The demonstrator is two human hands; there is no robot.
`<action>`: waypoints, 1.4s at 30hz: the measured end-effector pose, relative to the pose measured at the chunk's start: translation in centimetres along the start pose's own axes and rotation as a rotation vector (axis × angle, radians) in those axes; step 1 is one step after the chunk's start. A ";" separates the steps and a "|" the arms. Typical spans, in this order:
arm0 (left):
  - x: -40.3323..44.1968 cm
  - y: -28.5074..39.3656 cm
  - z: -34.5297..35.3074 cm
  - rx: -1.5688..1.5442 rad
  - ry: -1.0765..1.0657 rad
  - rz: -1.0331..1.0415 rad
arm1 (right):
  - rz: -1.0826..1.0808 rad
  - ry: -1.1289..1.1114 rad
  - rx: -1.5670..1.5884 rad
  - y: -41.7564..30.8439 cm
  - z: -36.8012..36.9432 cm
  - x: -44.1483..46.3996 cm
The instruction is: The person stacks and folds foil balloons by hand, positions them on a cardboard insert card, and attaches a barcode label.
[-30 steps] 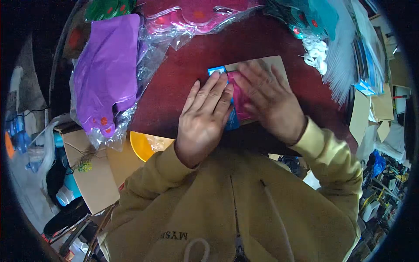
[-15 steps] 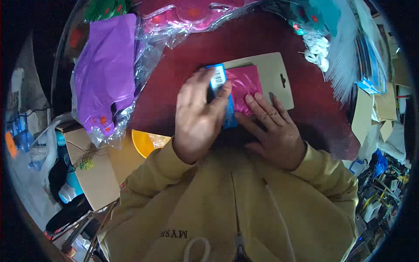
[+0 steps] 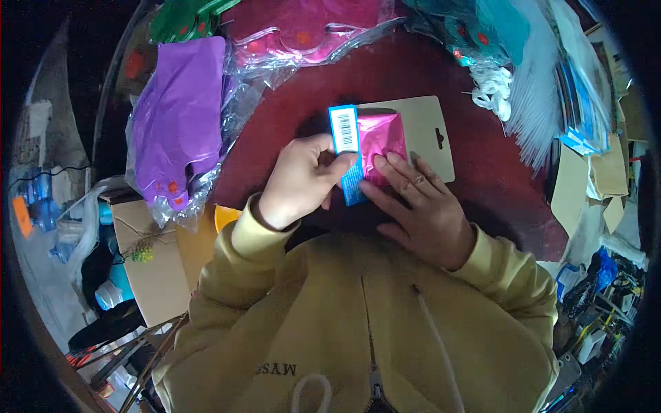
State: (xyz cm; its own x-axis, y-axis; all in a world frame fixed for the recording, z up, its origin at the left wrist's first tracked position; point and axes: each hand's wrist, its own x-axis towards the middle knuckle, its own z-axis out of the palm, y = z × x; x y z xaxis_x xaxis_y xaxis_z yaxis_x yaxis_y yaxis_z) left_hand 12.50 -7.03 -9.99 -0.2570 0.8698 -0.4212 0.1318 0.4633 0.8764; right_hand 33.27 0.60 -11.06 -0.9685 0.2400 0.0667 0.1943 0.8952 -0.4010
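A cardboard hang card with a slot at its right end lies on the dark red table. On it rests a folded pink plastic piece. Along the left edge of the pink piece stands out a blue flap with a white barcode label. My left hand grips that flap, thumb on its printed face and the other fingers partly hidden. Flat on the pink piece and the card lies my right hand, its fingers stretched out and holding nothing.
Purple plastic pieces in clear wrap lie at left, pink ones at the back, green ones beside them. At right are white cord bundles, thin clear strips and cards. A cardboard box stands lower left.
My left hand, blurred before, has lowered slightly and closed on the blue flap, uncovering the barcode. My right hand stays on the pink piece. The whole view has shifted a little.
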 end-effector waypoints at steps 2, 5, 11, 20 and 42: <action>0.2 0.1 -0.1 0.036 0.002 -0.008 | -0.032 -0.001 0.009 0.0 0.0 0.5; 0.9 0.3 -0.4 0.041 -0.001 0.051 | -0.111 0.049 0.054 1.3 -0.7 0.9; 3.9 0.7 -1.8 -0.084 -0.069 0.316 | 0.328 0.567 -0.209 8.8 -6.1 -0.6; 5.4 0.4 -1.9 -0.418 -0.145 0.174 | 0.359 0.602 -0.247 10.1 -5.4 0.2; 5.6 -0.6 -2.0 -0.481 -0.033 0.288 | 0.433 0.310 1.246 6.7 -3.3 6.3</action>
State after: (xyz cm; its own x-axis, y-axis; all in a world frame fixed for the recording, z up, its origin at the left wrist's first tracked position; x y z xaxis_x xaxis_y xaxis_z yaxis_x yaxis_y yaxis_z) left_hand 9.09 -2.76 -12.44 -0.2444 0.9581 -0.1496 -0.2610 0.0836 0.9617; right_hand 28.97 9.41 -10.31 -0.7593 0.6357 -0.1393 0.0423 -0.1653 -0.9853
